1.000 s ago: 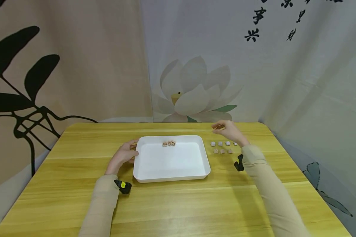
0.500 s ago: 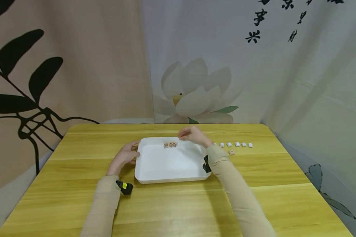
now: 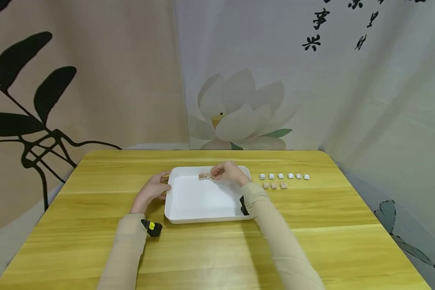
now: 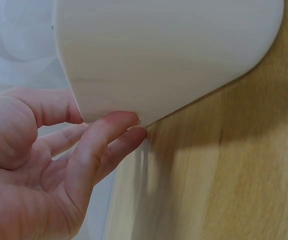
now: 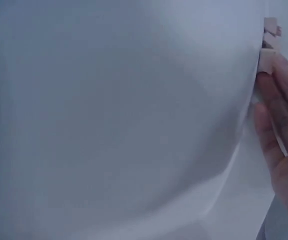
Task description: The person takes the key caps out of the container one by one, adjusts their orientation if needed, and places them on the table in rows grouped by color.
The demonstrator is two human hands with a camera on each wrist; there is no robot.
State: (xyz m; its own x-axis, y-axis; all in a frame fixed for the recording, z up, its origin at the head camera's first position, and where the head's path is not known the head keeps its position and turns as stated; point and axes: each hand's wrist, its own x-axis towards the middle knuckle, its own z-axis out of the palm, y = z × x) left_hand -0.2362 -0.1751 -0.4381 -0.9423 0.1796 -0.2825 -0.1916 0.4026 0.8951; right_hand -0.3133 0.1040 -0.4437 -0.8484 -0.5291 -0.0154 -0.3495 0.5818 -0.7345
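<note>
A white rectangular tray (image 3: 206, 201) stands in the middle of the table. My left hand (image 3: 154, 187) grips its left end, thumb and fingers at the rim and outer wall by a corner (image 4: 104, 107). My right hand (image 3: 230, 174) reaches over the tray's back right part. Its fingertips pinch a small beige cube-shaped block (image 5: 266, 61) at the right end of a short row of similar dark-marked blocks (image 3: 202, 176) along the tray's back wall. In the right wrist view, further blocks (image 5: 270, 25) line up just beyond the pinched one. The right fingers partly cover the row's end.
To the right of the tray, several small white blocks (image 3: 280, 176) form a row on the wooden table (image 3: 217, 253). In front of them lie three beige blocks (image 3: 274, 186). A printed curtain (image 3: 239, 80) hangs behind the table's far edge.
My right hand has moved left from above the loose blocks, over the tray's right side, and down to the row inside. The left hand has stayed on the tray.
</note>
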